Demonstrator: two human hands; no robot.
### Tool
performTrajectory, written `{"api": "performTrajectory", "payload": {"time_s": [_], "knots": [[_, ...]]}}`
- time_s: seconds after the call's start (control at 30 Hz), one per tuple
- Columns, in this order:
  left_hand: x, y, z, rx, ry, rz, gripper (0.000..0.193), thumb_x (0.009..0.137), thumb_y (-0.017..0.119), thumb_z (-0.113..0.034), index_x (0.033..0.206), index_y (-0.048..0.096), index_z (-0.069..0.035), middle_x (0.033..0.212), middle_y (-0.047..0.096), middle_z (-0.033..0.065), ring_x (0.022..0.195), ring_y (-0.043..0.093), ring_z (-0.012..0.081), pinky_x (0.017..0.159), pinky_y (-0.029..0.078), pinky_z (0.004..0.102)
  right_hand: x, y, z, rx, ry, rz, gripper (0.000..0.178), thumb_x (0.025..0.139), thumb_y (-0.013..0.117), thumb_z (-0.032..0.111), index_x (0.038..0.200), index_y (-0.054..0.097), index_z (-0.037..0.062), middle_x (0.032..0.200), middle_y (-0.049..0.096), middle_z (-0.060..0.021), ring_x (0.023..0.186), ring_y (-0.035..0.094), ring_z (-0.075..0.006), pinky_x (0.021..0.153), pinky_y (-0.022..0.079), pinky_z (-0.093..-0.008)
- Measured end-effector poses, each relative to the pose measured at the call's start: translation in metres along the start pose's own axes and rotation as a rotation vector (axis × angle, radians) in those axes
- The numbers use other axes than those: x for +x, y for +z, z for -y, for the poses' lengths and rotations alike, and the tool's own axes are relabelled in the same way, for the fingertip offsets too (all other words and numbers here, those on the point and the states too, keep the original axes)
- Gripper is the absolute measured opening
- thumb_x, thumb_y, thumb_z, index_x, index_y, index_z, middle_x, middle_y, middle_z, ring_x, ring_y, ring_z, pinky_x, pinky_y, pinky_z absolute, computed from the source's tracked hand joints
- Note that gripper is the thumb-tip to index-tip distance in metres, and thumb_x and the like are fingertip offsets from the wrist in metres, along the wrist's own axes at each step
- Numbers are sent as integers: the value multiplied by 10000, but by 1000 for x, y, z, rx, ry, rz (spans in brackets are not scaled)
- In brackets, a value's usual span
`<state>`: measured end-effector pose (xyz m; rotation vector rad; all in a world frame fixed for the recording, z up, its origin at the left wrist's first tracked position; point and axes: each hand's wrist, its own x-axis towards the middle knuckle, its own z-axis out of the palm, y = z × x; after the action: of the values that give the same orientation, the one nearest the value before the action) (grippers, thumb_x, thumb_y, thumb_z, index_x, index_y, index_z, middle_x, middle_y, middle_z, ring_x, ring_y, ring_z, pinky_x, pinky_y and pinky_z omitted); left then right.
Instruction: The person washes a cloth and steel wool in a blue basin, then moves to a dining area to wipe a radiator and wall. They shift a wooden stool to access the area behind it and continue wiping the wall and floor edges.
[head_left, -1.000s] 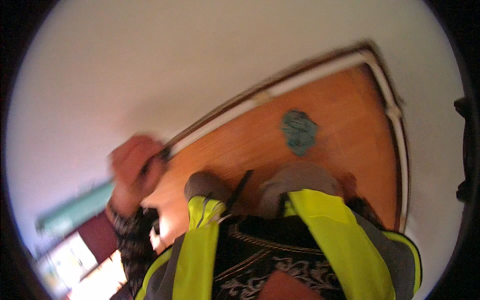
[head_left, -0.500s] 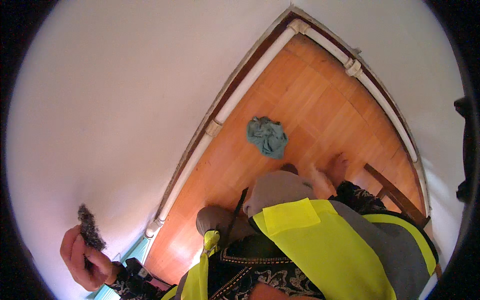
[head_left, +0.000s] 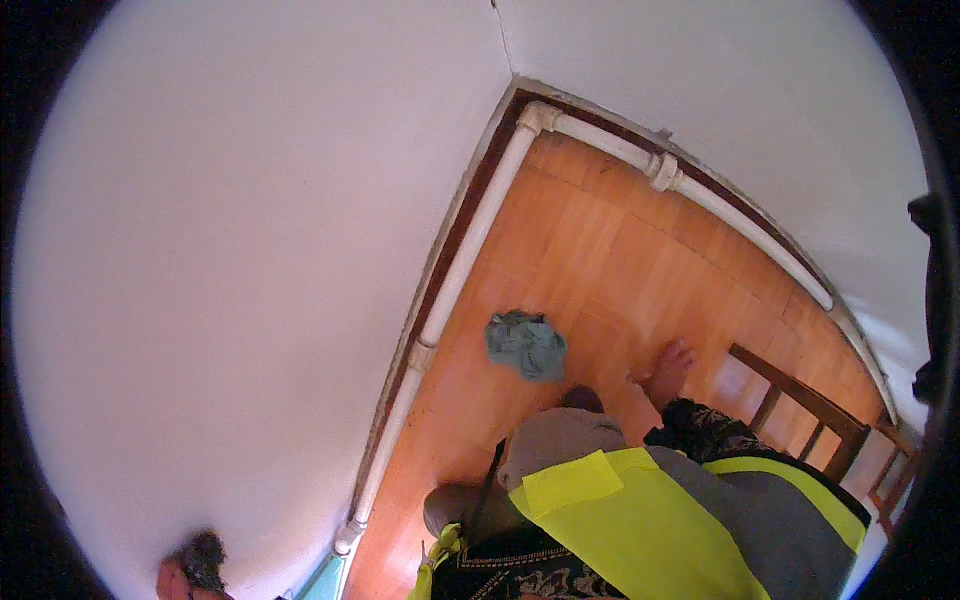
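Observation:
At the lower left, my left hand [head_left: 174,582] is closed on a dark, wiry scouring pad [head_left: 205,560], close by the white wall. The frame's lower edge cuts off most of that hand. My right hand [head_left: 672,370] hangs above the wooden floor beyond my right knee, out of a black patterned sleeve. Its thumb stands apart from its loosely bent fingers, and I see nothing in it. Left of it, a crumpled grey-green cloth [head_left: 526,346] lies on the floor in front of my knees.
White pipes [head_left: 470,245] with joints run along the base of both walls [head_left: 250,250] and meet at the corner. A brown wooden frame with slats [head_left: 800,392] stands at the right. Something teal [head_left: 322,578] borders the wall at the lower left.
My left hand, with the scouring pad, has dropped toward the lower edge. The view has shifted, so the corner and cloth sit lower. My right hand stays near the floor.

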<state>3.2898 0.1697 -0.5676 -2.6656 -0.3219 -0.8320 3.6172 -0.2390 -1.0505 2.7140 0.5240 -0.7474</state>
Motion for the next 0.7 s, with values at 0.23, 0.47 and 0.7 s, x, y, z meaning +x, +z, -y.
{"api": "performTrajectory", "payload": {"time_s": [0.23,0.47,0.7], "knots": [[17,-2,-4,42,-75,81,206,804,566,-70,799,618,130,722,615,245,460,517,247,407,421,316,-3,-5,-2,54,49,39,1214,541,764,593,1355,218,-124,1361,272,-312,1261,247,-521,1058,217,-550],[21,-16,-16,27,-297,177,298,850,614,-196,818,646,99,763,636,221,642,614,296,556,516,367,1,15,-7,-70,22,91,1152,634,670,625,1382,190,-108,1415,262,-265,1243,272,-509,1070,201,-541],[20,-42,-19,-154,-583,207,49,788,556,-7,787,597,-34,739,573,118,685,544,213,592,470,309,4,77,-17,-178,79,-197,1112,639,610,684,1415,233,-17,1459,237,-229,1294,251,-492,1077,208,-546]]}}
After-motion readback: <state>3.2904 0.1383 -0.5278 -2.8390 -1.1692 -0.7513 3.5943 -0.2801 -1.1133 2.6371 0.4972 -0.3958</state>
